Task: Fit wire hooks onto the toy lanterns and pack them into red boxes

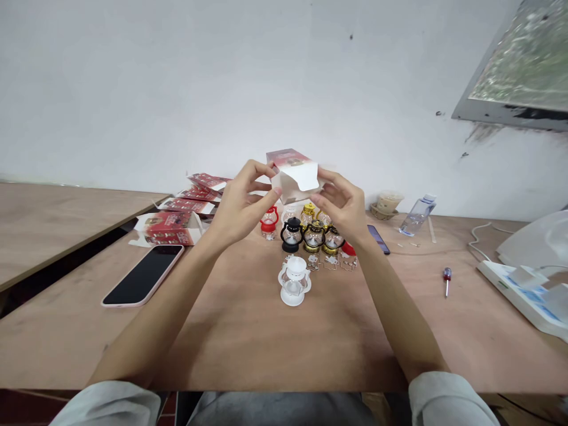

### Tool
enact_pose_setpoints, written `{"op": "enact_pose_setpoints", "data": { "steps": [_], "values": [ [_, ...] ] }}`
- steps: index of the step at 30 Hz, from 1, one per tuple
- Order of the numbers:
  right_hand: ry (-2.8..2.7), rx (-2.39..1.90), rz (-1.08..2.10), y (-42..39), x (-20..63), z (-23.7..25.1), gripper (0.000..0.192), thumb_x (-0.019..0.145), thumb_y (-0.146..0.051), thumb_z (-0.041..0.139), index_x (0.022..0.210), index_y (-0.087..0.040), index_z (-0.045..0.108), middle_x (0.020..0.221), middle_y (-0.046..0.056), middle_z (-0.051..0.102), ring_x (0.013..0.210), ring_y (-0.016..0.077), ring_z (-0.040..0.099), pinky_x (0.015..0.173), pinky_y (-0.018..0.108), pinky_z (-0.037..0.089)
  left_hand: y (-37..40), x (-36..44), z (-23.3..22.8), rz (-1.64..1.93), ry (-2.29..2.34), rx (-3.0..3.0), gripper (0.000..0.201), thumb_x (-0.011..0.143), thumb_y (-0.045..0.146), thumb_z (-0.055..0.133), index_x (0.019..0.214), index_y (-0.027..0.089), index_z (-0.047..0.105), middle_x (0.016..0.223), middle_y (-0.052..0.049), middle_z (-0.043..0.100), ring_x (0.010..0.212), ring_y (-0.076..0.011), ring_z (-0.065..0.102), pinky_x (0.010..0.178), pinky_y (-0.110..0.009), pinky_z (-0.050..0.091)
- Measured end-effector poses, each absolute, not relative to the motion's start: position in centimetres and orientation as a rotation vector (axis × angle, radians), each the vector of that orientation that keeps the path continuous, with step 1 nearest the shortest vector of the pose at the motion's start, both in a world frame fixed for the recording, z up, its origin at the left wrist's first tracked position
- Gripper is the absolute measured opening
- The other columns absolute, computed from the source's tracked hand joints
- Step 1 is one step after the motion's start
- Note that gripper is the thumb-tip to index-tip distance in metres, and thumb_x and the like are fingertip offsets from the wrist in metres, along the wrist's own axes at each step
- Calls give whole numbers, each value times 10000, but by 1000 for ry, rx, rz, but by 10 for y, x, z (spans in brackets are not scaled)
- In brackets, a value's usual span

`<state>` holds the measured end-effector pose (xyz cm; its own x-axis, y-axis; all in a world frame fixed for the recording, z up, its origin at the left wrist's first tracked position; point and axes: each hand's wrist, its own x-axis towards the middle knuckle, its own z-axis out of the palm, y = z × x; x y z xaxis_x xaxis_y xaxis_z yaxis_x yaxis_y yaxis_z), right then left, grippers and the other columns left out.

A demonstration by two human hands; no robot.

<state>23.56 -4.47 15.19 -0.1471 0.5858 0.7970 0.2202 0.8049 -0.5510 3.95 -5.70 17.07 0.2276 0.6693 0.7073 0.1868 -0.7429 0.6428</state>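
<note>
A red and white cardboard box [293,160] is raised above the table, its white end flap facing me. My left hand [246,204] grips its left side with thumb and fingers. On the opposite side my right hand [339,201] holds it near the flap. Below, a small white lantern [294,283] stands upright on the table. Behind it are several more small lanterns, among them a black lantern [291,235], a black-and-gold lantern [314,236] and a red lantern [268,223]. My right forearm and hand partly cover the rightmost ones.
Several red boxes [171,228] lie at the left, behind a pink-edged phone [144,275]. At the right are a second phone [378,239], a cup [388,204], a clear bottle [417,214], a screwdriver [447,281] and a white power strip [523,296] with cables.
</note>
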Motion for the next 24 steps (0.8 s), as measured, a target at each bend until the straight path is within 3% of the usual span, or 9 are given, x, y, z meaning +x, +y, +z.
{"op": "enact_pose_setpoints", "data": {
  "steps": [4, 8, 10, 12, 17, 21, 24],
  "values": [
    [-1517, -710, 173, -40, 226, 145, 255, 832, -367, 531, 1052, -268, 615, 1156, 39, 614, 1106, 220, 560, 912, 429, 498, -55, 47, 164, 1471, 774, 2127, 181, 796, 349, 572, 807, 193, 481, 1089, -57, 602, 899, -183, 606, 745, -327, 528],
    [-1467, -760, 23, -45, 224, 143, 175, 834, -347, 540, 966, -279, 634, 1078, 32, 636, 1055, 223, 576, 828, 415, 529, -55, 54, 157, 1465, 816, 2241, 161, 844, 339, 510, 771, 198, 485, 889, -37, 610, 952, -207, 592, 747, -320, 507],
    [-1480, -774, -10, -50, 225, 145, 175, 834, -370, 542, 954, -288, 638, 1087, 28, 627, 1071, 230, 564, 798, 411, 541, -54, 57, 154, 1496, 830, 2323, 135, 845, 324, 513, 793, 200, 500, 909, -44, 604, 1032, -226, 560, 791, -333, 488],
    [-1522, -775, 13, -55, 224, 148, 210, 838, -397, 532, 991, -295, 635, 1166, 25, 593, 1111, 241, 541, 779, 404, 551, -53, 59, 152, 1586, 874, 2392, 168, 803, 333, 581, 891, 205, 516, 1016, -58, 593, 1086, -246, 520, 852, -368, 458],
    [-1701, -642, 229, -65, 227, 155, 309, 884, -401, 442, 1138, -311, 593, 1248, 13, 549, 1128, 238, 533, 826, 401, 549, -47, 55, 150, 1748, 1002, 2542, 722, 613, 406, 772, 1223, 241, 423, 1327, -100, 461, 1165, -325, 393, 970, -482, 352],
    [-1842, -610, 448, -69, 236, 163, 428, 854, -455, 485, 1270, -355, 479, 1294, -18, 513, 984, 198, 600, 795, 384, 570, -43, 45, 154, 1708, 935, 2578, 739, 639, 358, 760, 1277, 287, 393, 1343, -65, 448, 1215, -328, 381, 1017, -468, 301],
    [-1815, -714, 407, -71, 238, 166, 592, 813, -491, 541, 1359, -381, 342, 1279, -15, 516, 902, 177, 624, 736, 350, 584, -41, 41, 156, 1621, 833, 2663, 691, 685, 301, 721, 1286, 298, 379, 1344, -57, 449, 1207, -300, 427, 1000, -436, 338]
  ]
}}
